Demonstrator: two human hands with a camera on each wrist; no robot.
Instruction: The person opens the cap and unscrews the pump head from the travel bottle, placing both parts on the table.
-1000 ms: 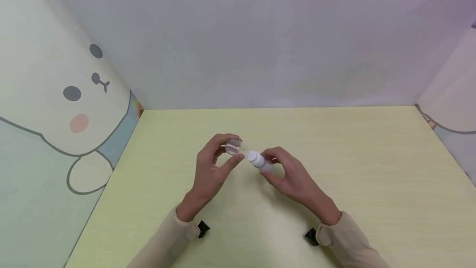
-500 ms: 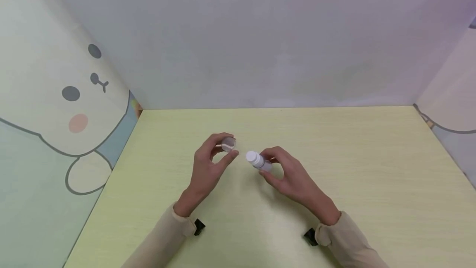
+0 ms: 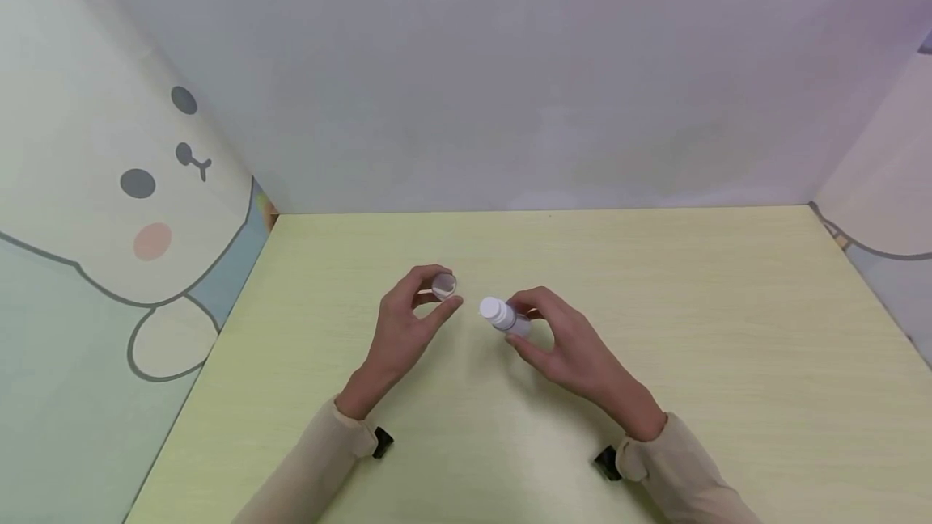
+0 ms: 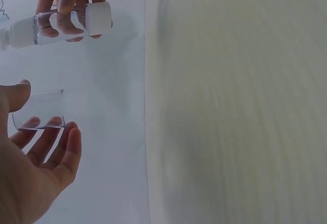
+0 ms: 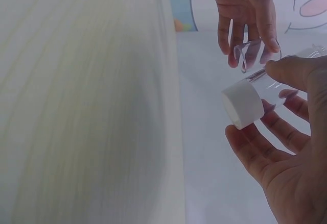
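My left hand [image 3: 406, 326] pinches a small clear plastic cap [image 3: 444, 287] between thumb and fingers. In the left wrist view the clear cap [image 4: 40, 110] is a short see-through cylinder with the fingertips below it. My right hand [image 3: 571, 346] grips a clear bottle [image 3: 517, 325] with a white top, tilted toward the left hand. White parts show at both ends of the bottle [image 4: 61, 26] in the left wrist view, and the right wrist view shows its white base [image 5: 242, 104]. Cap and bottle are apart, held above the table.
A pale wood-grain table [image 3: 692, 306] spreads under both hands. Behind it rises a plain grey-white wall [image 3: 510, 87]. Side panels with cartoon animals [image 3: 160, 209] stand at left and right. Beige sleeves [image 3: 313, 459] with small black devices [image 3: 383, 442] cover the wrists.
The left hand with the clear cap has drawn left, away from the bottle top, so the gap between them has widened. The right hand and bottle have barely moved.
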